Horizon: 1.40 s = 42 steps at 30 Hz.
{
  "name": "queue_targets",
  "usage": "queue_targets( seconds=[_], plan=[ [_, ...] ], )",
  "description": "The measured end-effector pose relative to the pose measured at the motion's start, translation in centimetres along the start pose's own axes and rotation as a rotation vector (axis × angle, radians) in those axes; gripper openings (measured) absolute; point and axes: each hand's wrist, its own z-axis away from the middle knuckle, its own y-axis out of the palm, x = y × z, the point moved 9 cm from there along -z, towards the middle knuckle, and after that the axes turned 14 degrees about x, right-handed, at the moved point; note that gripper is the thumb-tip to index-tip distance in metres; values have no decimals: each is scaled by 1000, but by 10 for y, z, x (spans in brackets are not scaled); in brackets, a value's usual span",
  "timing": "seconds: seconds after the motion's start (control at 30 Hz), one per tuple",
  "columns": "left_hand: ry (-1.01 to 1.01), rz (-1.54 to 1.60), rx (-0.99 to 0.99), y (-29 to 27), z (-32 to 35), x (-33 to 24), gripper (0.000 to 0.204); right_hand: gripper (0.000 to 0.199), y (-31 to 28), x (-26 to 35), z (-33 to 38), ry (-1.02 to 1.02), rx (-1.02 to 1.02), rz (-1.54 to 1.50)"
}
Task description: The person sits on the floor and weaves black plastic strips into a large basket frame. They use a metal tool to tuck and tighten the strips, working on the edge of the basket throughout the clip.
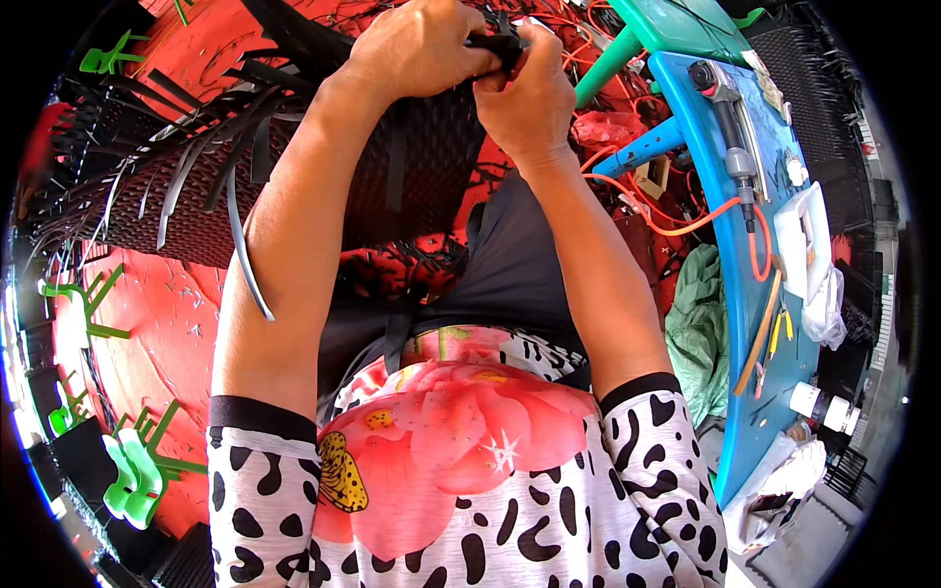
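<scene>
Both my arms reach toward the top of the head view. My left hand [417, 49] is closed, its fingers bent around a black plastic strip [503, 47]. The fingers and thumb of my right hand [534, 103] pinch the same black material from the other side. Under my hands lies a dark woven wicker panel [421, 167], resting over my lap. Many loose strip ends [181, 181] fan out from its left part, and one long grey strip [245, 250] hangs across my left forearm. How the strip joins the weave is hidden by my fingers.
At right, a blue table [696, 147] carries an air tool [735, 147] with an orange hose [676, 230], a white tray [804, 235], a wooden stick [760, 338] and yellow-handled pliers [776, 331]. A green stool [676, 24] stands beyond. Green chairs [132, 475] stand on the red floor [162, 333].
</scene>
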Motion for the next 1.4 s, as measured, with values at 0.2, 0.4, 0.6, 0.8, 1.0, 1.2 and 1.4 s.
queue_targets(
  seconds=[0.2,0.4,0.6,0.8,1.0,1.2,1.4],
  plan=[
    [103,40,-81,4,11,-1,30,30,6,-31,26,382,162,-332],
    [134,-46,-93,2,13,-8,31,17,9,-27,34,308,16,-381],
    [112,9,-62,2,6,-7,29,17,8,-29,39,306,-134,-363],
    [82,13,-63,0,3,-4,29,15,0,-16,36,225,-171,-155],
    [46,-16,-79,-4,-1,0,30,13,3,-15,39,231,-198,-236],
    [75,22,-86,-3,-3,-1,30,17,33,-54,41,480,-99,-703],
    [53,-9,-94,-2,-2,-1,29,22,32,-55,29,495,85,-646]
  ],
)
